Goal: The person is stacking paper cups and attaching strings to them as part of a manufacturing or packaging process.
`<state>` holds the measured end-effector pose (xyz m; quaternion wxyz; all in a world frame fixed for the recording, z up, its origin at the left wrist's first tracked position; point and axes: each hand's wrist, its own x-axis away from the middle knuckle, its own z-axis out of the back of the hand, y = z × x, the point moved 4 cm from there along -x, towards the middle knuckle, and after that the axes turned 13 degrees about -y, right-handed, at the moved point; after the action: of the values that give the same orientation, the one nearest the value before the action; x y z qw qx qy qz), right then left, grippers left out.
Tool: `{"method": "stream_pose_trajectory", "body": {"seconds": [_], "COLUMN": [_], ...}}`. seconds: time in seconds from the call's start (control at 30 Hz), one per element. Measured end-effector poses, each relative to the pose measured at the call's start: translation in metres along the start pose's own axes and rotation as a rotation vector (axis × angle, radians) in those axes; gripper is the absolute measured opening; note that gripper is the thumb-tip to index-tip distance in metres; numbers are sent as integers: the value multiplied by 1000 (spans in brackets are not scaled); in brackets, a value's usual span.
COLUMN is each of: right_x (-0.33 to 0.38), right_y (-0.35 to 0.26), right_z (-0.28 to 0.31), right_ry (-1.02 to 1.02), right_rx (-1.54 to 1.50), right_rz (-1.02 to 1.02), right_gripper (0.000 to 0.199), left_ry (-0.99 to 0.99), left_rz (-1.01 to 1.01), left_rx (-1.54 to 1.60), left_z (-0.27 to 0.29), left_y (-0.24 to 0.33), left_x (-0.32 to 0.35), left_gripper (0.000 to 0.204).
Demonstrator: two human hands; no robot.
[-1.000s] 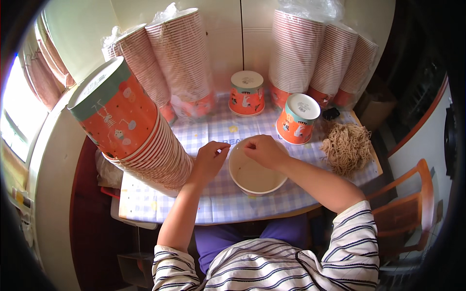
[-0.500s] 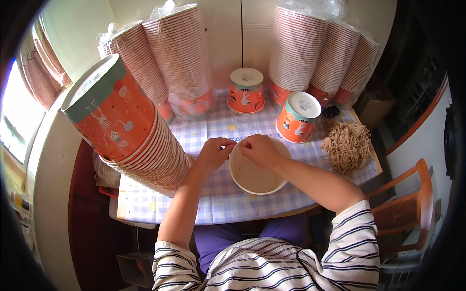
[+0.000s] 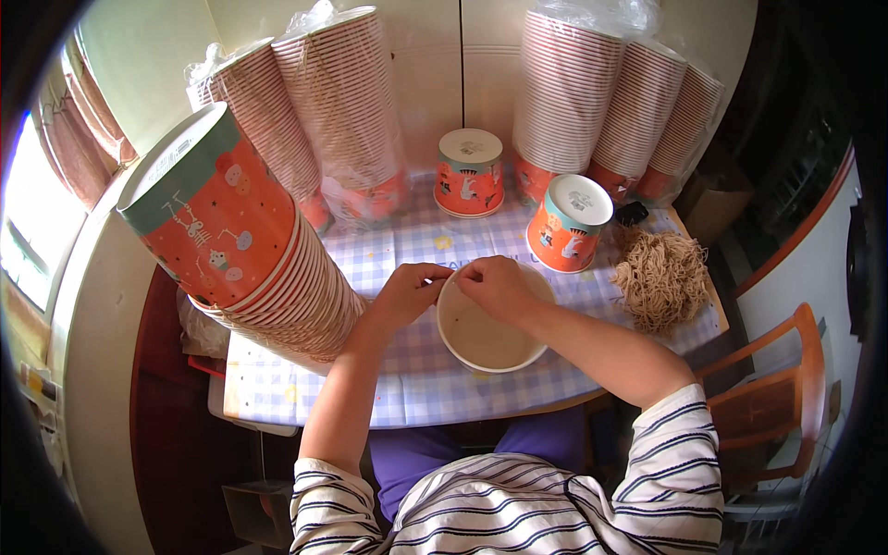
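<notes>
A large white-lined paper bucket (image 3: 495, 344) stands mouth up on the table in front of me, with a small dark spot on its inner wall. At its far left rim both my hands meet, fingertips almost touching. My left hand (image 3: 413, 290) is outside the rim, thumb and fingers pinched together. Reaching over the mouth, my right hand (image 3: 498, 285) is pinched just inside the same rim. Whatever lies between the fingertips is too small or hidden to make out. To the right lies a tangled heap of beige strings (image 3: 662, 282).
A tall leaning stack of orange paper buckets (image 3: 231, 222) rises at left. Two upside-down buckets, one farther back (image 3: 469, 176) and one nearer (image 3: 568, 227), stand beyond my hands. Plastic-wrapped bucket stacks (image 3: 338, 111) line the back. A checked cloth (image 3: 398, 393) covers the table; a wooden chair (image 3: 768, 398) is at right.
Hardly anything differs. Both hands keep to the same spot on the bucket's rim, with only a slight shift of the fingers.
</notes>
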<state>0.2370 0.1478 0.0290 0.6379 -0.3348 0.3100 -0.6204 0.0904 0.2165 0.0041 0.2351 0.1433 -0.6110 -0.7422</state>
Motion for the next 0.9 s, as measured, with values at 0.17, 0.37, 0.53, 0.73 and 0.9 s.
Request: {"method": "stream_pose_trajectory", "body": {"seconds": [0.17,0.37,0.53,0.73,0.9], "right_x": [4,3,2,6,20], "right_y": [1,2,0,-3,-17], "right_z": [2,1,0,6,16], "right_ry": [-19,-15,-6,-16,-207], "right_rx": [-49,-14,18,-38,-147], "right_rz": [-25,-24,5,35,-22], "right_gripper": [19,20,21,20,18], "left_ry": [-5,-62,-57,223,171], "left_rz": [16,76,76,-30,-228], "left_rx": [-9,-16,6,-456,-670], "left_z": [0,1,2,2,-23], "left_y": [4,2,-1,39,65], "left_x": [2,0,1,22,39], "left_gripper": [25,28,27,26,30]}}
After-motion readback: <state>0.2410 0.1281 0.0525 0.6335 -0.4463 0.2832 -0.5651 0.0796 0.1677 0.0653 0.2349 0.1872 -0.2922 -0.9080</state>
